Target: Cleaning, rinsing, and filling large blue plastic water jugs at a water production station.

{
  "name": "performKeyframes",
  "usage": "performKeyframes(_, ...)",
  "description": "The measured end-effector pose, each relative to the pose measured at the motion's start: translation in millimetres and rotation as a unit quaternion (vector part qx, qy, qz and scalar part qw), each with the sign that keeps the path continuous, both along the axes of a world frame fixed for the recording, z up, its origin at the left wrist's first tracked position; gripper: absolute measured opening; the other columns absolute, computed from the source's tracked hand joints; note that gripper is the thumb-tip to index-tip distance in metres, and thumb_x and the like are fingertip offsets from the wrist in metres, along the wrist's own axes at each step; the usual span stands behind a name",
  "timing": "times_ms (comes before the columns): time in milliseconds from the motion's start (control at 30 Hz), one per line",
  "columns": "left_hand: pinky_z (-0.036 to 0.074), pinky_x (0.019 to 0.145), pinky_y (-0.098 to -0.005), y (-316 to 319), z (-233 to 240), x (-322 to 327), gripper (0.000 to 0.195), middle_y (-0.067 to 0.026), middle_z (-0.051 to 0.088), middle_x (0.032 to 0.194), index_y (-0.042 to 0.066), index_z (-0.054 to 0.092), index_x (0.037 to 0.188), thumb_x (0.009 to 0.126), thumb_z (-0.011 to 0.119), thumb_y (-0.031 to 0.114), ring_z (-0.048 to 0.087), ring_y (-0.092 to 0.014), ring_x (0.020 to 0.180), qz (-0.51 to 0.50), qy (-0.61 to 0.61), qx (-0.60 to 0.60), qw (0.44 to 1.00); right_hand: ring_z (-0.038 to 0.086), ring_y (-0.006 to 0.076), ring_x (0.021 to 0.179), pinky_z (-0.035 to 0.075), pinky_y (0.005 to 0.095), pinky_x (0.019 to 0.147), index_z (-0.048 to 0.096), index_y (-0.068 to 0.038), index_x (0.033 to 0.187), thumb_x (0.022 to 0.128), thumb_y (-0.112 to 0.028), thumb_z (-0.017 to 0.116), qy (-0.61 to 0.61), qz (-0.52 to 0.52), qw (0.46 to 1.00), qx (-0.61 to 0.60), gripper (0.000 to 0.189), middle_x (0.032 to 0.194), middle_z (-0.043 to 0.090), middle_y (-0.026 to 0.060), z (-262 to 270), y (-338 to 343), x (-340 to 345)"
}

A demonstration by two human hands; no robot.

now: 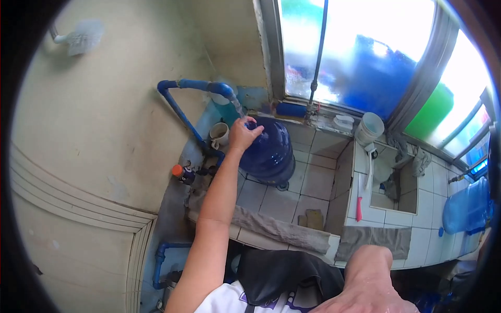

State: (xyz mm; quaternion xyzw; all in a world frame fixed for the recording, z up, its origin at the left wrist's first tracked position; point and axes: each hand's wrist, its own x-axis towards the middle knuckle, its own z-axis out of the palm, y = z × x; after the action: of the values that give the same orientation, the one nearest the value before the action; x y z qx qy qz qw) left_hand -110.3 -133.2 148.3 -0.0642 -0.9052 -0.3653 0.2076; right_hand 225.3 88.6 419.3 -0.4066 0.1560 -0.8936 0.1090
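My left hand [243, 135] is at the top of a large blue water jug [268, 152], its thumb and fingers curled around the mouth. The jug stands upright in a white-tiled basin [280, 201]. Clear water [237, 106] runs from the end of a blue pipe [199, 85] down to the jug's mouth, partly behind my fingers. My right hand [364, 299] is bent up close to the camera at the bottom edge. Its skin looks wet, and its fingers are out of view.
A mug [219, 133] and an orange-capped bottle [184, 174] stand left of the jug. Sponges [313, 219] lie in the basin. Grey cloths [282, 231] cover its front ledge. Rightward are a white bucket [368, 127], a brush [369, 164], a pink-handled knife [359, 207] and another jug [465, 205].
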Motion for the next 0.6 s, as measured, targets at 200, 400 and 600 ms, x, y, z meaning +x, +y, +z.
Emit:
performKeyframes(200, 0.052, 0.077, -0.0425, 14.7, -18.0, -2.7, 0.035, -0.0116, 0.065, 0.091, 0.016, 0.069, 0.088, 0.064, 0.083, 0.037, 0.065, -0.032, 0.090, -0.007, -0.004, 0.011, 1.000, 0.032, 0.0610, 0.130, 0.024, 0.0661, 0.106, 0.061, 0.013, 0.119, 0.097, -0.058, 0.041, 0.002, -0.060, 0.996, -0.063, 0.077, 0.122, 0.054, 0.0408, -15.9, -10.9, 19.3)
performKeyframes(400, 0.051, 0.080, -0.0389, 31.1, 1.8, -4.0, 0.038, -0.0134, 0.067, 0.094, 0.011, 0.068, 0.089, 0.065, 0.084, 0.036, 0.065, -0.029, 0.090, -0.010, -0.034, 0.035, 0.999, 0.039, 0.0621, 0.119, 0.031, 0.0640, 0.098, 0.060, 0.013, 0.115, 0.095, -0.053, 0.047, 0.054, -0.024, 0.998, 0.035, 0.069, 0.118, 0.054, 0.0389, -2.7, 5.8, -27.1)
performKeyframes(600, 0.051, 0.077, -0.0371, 26.3, 4.8, -11.0, 0.037, -0.0120, 0.068, 0.088, 0.010, 0.068, 0.090, 0.067, 0.083, 0.036, 0.065, -0.028, 0.085, -0.008, 0.005, 0.030, 1.000, 0.046, 0.0446, 0.092, 0.036, 0.0510, 0.079, 0.060, 0.005, 0.096, 0.094, -0.042, 0.048, 0.078, -0.113, 0.990, 0.025, 0.049, 0.098, 0.056, 0.0254, 0.7, -4.6, -46.7)
